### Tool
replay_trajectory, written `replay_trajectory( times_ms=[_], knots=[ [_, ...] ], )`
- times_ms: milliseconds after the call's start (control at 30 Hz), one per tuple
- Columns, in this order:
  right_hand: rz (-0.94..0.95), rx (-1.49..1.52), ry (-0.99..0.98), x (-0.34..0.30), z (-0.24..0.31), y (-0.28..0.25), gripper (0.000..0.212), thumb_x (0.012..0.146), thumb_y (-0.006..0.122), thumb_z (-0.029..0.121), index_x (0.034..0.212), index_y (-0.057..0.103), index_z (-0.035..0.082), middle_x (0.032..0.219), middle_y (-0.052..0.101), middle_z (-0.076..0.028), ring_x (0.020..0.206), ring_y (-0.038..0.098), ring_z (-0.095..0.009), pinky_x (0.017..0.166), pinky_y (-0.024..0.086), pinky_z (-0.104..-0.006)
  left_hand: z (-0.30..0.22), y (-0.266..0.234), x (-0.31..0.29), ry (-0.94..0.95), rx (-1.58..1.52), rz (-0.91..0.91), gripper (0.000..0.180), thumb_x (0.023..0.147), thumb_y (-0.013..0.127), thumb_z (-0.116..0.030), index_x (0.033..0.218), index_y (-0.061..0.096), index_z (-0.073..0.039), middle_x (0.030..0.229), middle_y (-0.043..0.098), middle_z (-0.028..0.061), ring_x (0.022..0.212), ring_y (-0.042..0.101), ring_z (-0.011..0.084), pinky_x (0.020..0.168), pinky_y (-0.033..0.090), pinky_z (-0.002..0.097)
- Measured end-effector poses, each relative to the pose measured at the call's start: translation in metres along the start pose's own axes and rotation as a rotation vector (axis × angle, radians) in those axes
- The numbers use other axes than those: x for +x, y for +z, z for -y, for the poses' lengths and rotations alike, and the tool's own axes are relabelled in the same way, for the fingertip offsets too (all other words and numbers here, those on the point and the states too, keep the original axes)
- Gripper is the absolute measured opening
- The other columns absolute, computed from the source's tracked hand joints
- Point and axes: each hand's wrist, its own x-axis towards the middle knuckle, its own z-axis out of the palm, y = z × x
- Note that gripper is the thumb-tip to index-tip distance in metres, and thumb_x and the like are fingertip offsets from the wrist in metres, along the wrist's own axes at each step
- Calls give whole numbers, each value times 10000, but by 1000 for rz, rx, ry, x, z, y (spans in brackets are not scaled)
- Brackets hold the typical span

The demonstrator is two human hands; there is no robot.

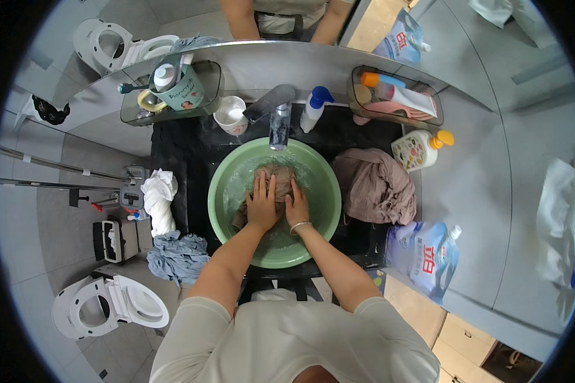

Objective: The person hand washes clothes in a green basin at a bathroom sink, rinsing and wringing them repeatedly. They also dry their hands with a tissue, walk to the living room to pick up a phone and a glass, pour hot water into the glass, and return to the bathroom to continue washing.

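A green basin (318,171) stands on the black counter under the tap (279,121), with water and a brown wet cloth (280,175) in it. My left hand (262,204) lies flat on the cloth, fingers spread. My right hand (297,207), with a bracelet at the wrist, presses on the cloth just beside it. Both hands are inside the basin, and most of the cloth is hidden under them.
A brown garment (374,185) is heaped right of the basin, by a white bottle with a yellow cap (420,148) and a blue refill pouch (425,255). A white cup (231,115), spray bottle (314,108), white cloth (158,201) and blue cloth (177,255) lie around. A toilet (105,306) stands lower left.
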Motion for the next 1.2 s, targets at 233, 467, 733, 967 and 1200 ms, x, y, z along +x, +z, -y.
replay_trajectory(
  times_ms=[233,467,733,967,1200],
  knots=[
    [-65,-416,-99,8,-17,19,511,937,370,199,1420,230,108,1408,316,-184,1268,321,-402,1043,301,-453,8,35,12,48,133,-106,657,870,472,-211,1433,171,-58,1483,85,222,1352,158,400,970,276,609],
    [144,249,174,24,-26,-5,555,909,474,251,1409,276,110,1410,341,-146,1283,334,-339,1051,298,-410,26,7,28,87,-151,-44,538,830,562,-211,1303,410,-4,1319,404,238,1189,426,380,956,382,388],
    [541,678,639,6,-5,-28,896,760,643,497,1439,208,107,1481,206,-120,1339,258,-292,1070,238,-465,19,-91,23,-385,-1459,257,438,906,569,-253,1218,484,42,1128,576,120,1031,560,197,867,468,343],
    [114,440,253,-11,35,-91,752,756,651,186,1357,286,-82,1310,423,-261,1165,477,-350,930,433,-383,59,-108,3,-270,-1255,219,178,915,480,-80,1049,555,11,961,613,89,879,600,154,761,500,280],
    [79,105,-141,-20,15,-93,496,731,533,34,1220,504,-43,1225,512,-242,1178,459,-373,969,395,-413,90,-68,-7,-333,-1113,-3,189,877,533,-83,1051,520,-11,999,589,112,930,585,184,814,469,309]
  ],
)
